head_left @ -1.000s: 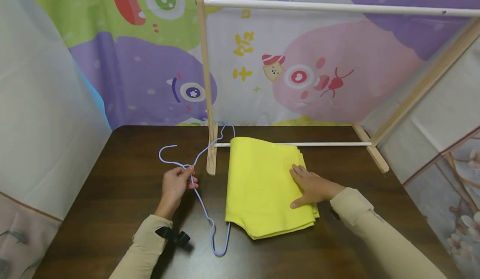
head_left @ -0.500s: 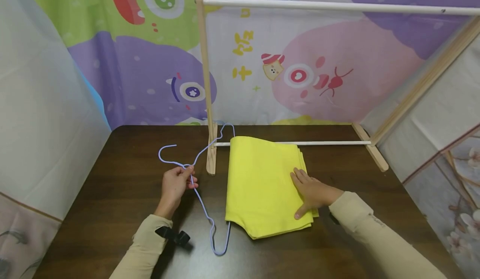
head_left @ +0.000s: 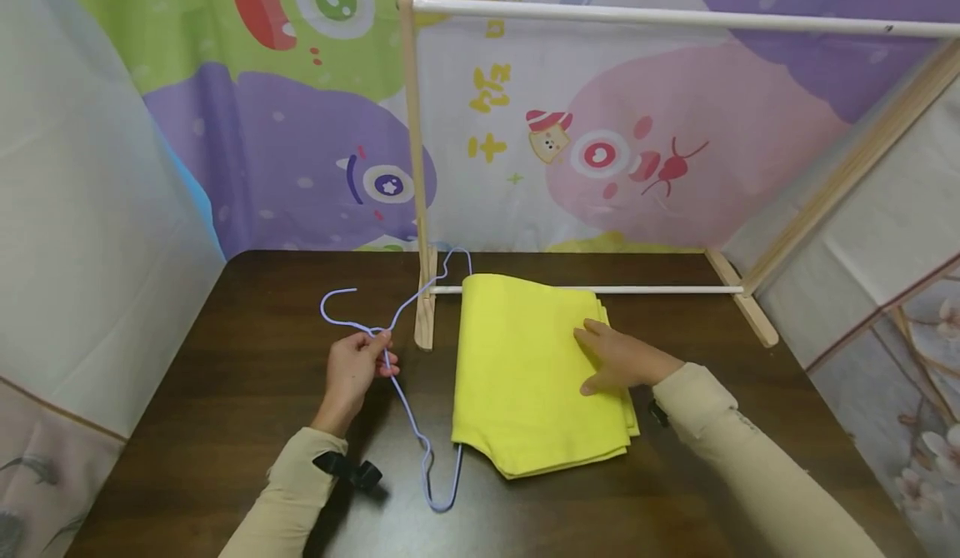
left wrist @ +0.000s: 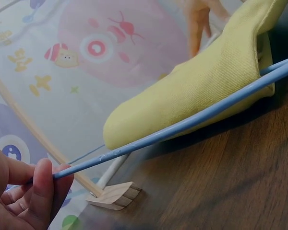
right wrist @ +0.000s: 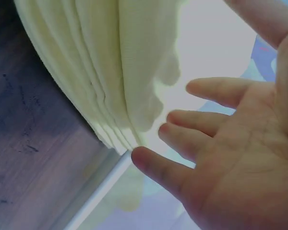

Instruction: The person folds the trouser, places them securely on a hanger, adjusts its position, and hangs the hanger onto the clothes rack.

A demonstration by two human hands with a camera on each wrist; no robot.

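Observation:
In the head view a yellow cloth (head_left: 525,375), folded in layers, is draped over the bottom bar of a thin blue-purple clothes hanger (head_left: 408,412). My left hand (head_left: 356,371) pinches the hanger just below its hook, between thumb and fingers; the left wrist view shows the same pinch on the wire. The hook points left. Over the cloth's right part is my right hand (head_left: 618,356), fingers spread. In the right wrist view this hand (right wrist: 230,129) has its fingers extended beside the stacked folds, apart from them, with their shadow on the cloth.
A rack with wooden side posts (head_left: 416,150) and a white top rail (head_left: 637,15) stands at the back of the dark wooden table (head_left: 225,425). Its lower white rail (head_left: 675,290) runs behind the cloth. A cartoon-printed curtain (head_left: 300,150) hangs behind.
My right hand has lifted from the cloth's right edge and shifted slightly up and left. The left hand keeps its hold on the hanger.

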